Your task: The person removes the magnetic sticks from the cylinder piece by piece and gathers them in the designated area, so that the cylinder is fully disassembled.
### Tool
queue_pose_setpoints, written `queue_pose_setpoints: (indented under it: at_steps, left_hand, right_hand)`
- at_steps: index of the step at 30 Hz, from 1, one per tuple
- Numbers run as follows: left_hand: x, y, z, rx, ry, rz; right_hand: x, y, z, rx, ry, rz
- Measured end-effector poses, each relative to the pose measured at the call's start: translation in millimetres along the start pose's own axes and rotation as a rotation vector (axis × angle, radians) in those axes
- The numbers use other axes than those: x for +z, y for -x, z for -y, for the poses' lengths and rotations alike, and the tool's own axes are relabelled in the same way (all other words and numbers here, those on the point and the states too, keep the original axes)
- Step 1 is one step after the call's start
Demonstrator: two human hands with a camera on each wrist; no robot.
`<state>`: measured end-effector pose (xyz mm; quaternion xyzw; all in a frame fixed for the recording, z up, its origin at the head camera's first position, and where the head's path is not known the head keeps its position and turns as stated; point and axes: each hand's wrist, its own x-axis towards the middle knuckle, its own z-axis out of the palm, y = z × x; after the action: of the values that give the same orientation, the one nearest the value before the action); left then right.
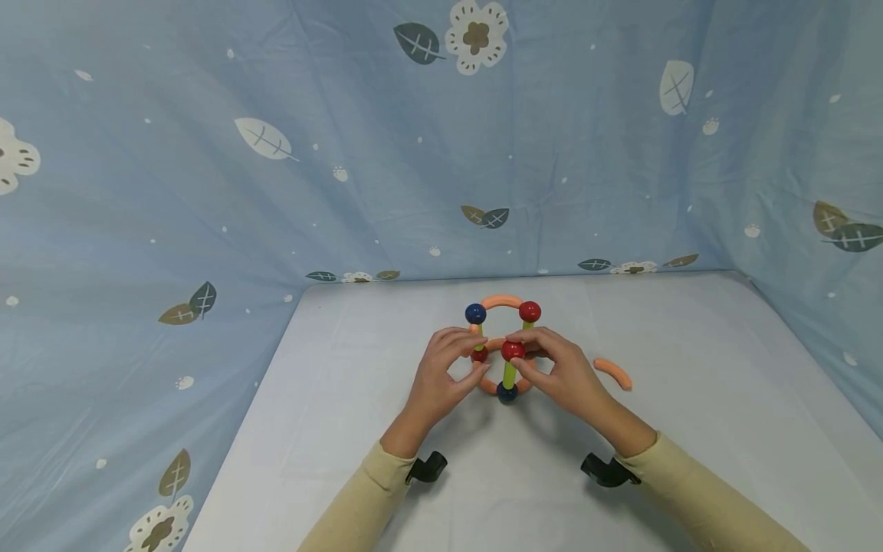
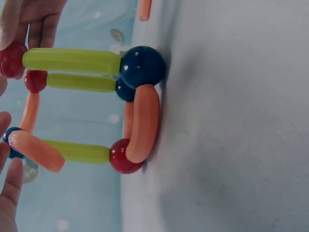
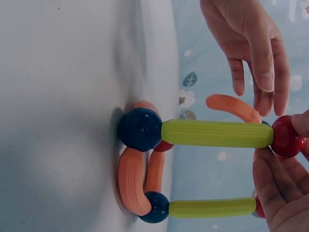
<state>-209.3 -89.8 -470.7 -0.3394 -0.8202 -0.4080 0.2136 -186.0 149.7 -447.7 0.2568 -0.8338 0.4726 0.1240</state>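
A toy frame of balls and rods stands on the table, with orange curved rods (image 2: 146,123) around its base and yellow-green upright rods (image 3: 215,133). My right hand (image 1: 566,373) pinches the red ball (image 1: 513,350) on top of the front upright, above a dark blue ball (image 1: 507,392). At the frame's left side my left hand (image 1: 438,376) has its fingers spread and relaxed, holding nothing. Close by them is a curved orange rod (image 2: 38,151) with one free end, joined to a top blue ball (image 1: 475,313). Another orange rod (image 1: 502,300) spans that ball and the rear red ball (image 1: 530,311).
One loose curved orange rod (image 1: 613,373) lies on the white table (image 1: 704,399), right of the frame. A blue curtain (image 1: 386,192) with leaf and flower prints hangs behind the table and along its sides. Black wrist mounts (image 1: 431,467) show below both hands.
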Motion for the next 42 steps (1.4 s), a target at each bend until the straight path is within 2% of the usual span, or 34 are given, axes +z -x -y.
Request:
queue_pose_setpoints:
  at_steps: [13,22,28,35,42]
  left_hand:
    - [6.7,12.4,0.8,-0.034,0.041,-0.003]
    - [18.1,19.9,0.0,-0.078,0.154,0.037]
    - [28.6,21.4,-1.5,-0.158,0.174,0.064]
    - [39.4,22.1,-5.1,-0.243,0.260,0.081]
    - [47.2,20.0,-7.1,-0.298,0.240,0.089]
  right_hand:
    - [0.9,-1.1,-1.7,-0.014,0.013,-0.007]
    - [2.9,-0.6,-2.8,-0.015,-0.016,-0.004]
    - [4.5,-0.1,-3.9,-0.018,-0.015,-0.008]
    - [5.2,1.5,-2.2,-0.019,-0.011,-0.008]
    - [5.4,2.0,-1.2,-0.033,-0.009,-0.012]
